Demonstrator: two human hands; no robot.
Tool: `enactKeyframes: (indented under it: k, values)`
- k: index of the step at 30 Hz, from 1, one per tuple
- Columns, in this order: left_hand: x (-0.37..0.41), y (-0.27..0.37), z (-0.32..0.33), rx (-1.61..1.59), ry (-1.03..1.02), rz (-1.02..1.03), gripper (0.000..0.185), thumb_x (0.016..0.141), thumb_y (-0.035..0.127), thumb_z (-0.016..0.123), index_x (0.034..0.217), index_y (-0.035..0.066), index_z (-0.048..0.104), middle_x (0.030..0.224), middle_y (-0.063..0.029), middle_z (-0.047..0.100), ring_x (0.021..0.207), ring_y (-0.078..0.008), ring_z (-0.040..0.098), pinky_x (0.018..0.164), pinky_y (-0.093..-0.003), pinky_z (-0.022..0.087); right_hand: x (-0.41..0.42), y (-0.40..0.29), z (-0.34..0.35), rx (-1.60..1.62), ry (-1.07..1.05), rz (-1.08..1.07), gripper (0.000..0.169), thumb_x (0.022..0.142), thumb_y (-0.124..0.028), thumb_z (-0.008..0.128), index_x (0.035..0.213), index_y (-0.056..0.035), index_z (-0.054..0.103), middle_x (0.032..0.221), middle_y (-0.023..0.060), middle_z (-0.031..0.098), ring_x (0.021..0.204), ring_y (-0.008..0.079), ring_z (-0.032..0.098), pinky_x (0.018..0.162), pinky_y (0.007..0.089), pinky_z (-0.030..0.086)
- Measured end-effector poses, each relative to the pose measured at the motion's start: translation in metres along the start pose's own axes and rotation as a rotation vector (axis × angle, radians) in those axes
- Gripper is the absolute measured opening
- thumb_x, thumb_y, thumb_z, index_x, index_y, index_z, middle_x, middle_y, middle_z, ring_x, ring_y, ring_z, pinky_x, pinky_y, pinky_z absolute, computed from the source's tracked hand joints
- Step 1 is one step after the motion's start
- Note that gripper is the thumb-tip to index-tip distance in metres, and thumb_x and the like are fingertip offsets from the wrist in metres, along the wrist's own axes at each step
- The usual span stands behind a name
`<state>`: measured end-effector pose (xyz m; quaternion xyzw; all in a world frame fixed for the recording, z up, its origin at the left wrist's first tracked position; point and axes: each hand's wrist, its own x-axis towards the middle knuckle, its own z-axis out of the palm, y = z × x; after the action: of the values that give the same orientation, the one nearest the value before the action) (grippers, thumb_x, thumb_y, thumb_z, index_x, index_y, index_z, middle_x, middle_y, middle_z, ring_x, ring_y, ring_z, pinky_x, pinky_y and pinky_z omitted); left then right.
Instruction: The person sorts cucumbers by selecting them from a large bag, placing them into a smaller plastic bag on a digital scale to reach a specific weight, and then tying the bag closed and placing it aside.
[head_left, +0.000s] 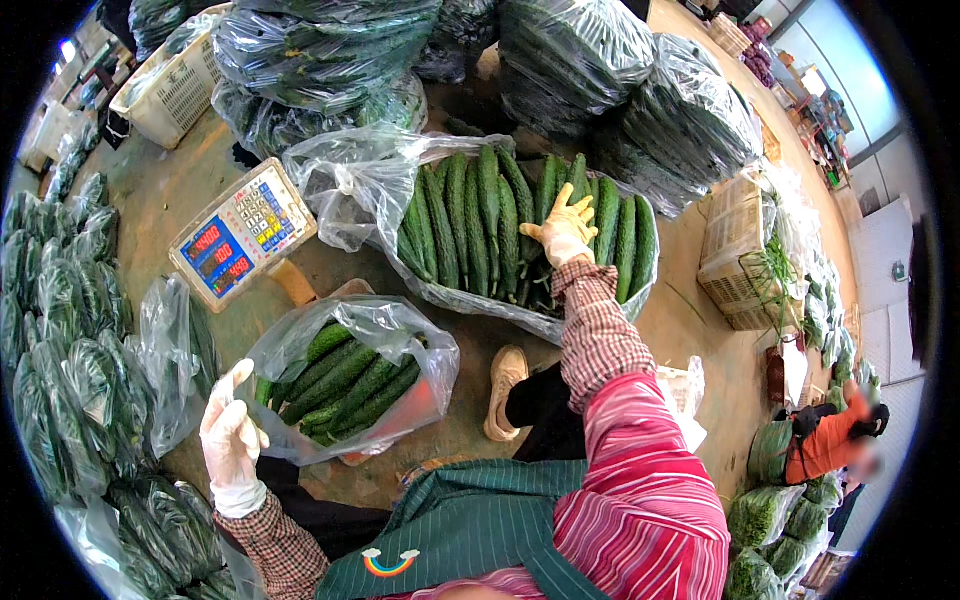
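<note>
My right hand (566, 229), in a pale yellowish glove, reaches over a row of long green cucumbers (484, 225) with its fingers spread; whether it touches them I cannot tell. These cucumbers lie side by side in a large clear plastic bag (349, 180) that gapes wide. In a white glove, my left hand (231, 439) is raised beside a smaller clear plastic bag (427, 349), fingers loosely bent and holding nothing visible. Several cucumbers (345, 379) fill that smaller bag. A digital scale's keypad and lit display (244, 232) stand on a post (291, 281) just beyond it.
Bagged cucumbers (90, 330) cover the floor at left. Large full bags (322, 52) (574, 60) stand at the back. A white crate (161, 105) sits at back left, a beige crate (731, 247) at right. Someone in orange (817, 446) bends near bagged greens (765, 514).
</note>
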<state>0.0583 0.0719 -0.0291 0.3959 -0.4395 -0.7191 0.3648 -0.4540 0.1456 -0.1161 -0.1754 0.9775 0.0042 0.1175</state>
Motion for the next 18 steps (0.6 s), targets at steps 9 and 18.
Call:
enactKeyframes:
  k: [9,18]
  values:
    - [0.002,-0.001,-0.001,0.007,-0.015,-0.021,0.042,0.086,0.004,0.05,0.125,-0.01,0.046,0.123,-0.018,0.056,0.043,-0.0043,0.051,0.044,-0.0202,0.051,0.045,-0.005,0.028,-0.402,0.072,0.102,0.117,0.07,-0.043,0.074,0.143,0.0068,-0.002,0.113,0.0215,0.055,0.102,0.0282,0.055,0.076,0.0422,0.05]
    - [-0.004,-0.001,-0.008,0.096,0.047,-0.004,0.034,0.09,0.011,0.051,0.121,-0.002,0.053,0.059,-0.002,0.057,0.039,-0.0087,0.048,0.039,-0.0212,0.042,-0.043,0.033,-0.013,0.713,-0.148,-0.026,0.046,0.063,-0.011,0.072,0.098,0.0145,0.057,0.089,0.0234,0.065,0.08,0.0255,0.064,0.073,0.0323,0.052]
